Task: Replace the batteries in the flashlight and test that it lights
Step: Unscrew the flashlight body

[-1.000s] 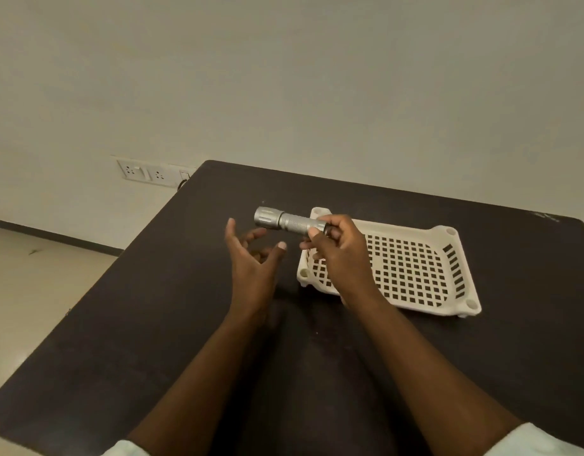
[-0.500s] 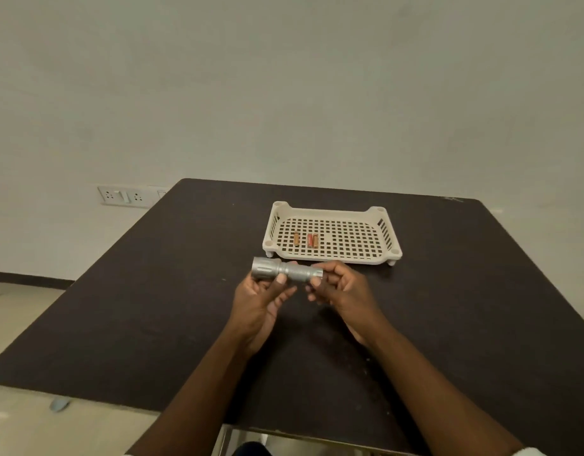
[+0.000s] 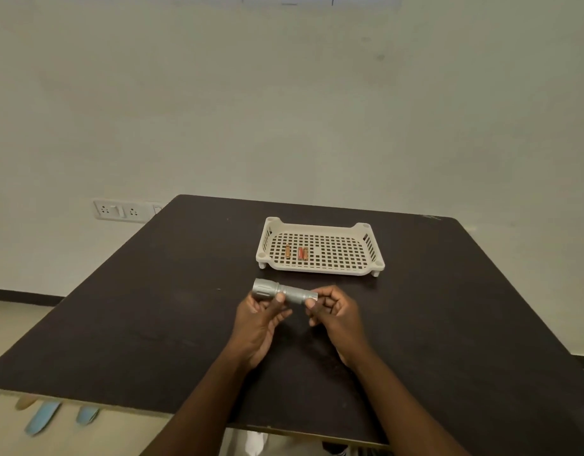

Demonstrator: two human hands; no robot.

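Left hand [image 3: 258,319]: palm up, fingers curled, thumb on top, holding the fat end of the flashlight [image 3: 282,291].
Right hand [image 3: 333,312]: fingers bent, fingertips pinching its thin end.
Arms: both bare, reaching forward.

Matt silvery metal flashlight [image 3: 284,292]; perforated cream plastic tray [image 3: 320,269]; matt dark, faintly grained table [image 3: 152,307].

Silver flashlight [image 3: 282,292] held level above dark table [image 3: 152,307], head end to the left. Left hand [image 3: 261,319] grips the head end, thumb across the barrel. Right hand [image 3: 335,312] pinches the tail end between thumb and fingers. Cream perforated tray [image 3: 366,269] stands on the table beyond the hands, three batteries [image 3: 297,252] lying inside it. Wall socket plate [image 3: 119,210] at left
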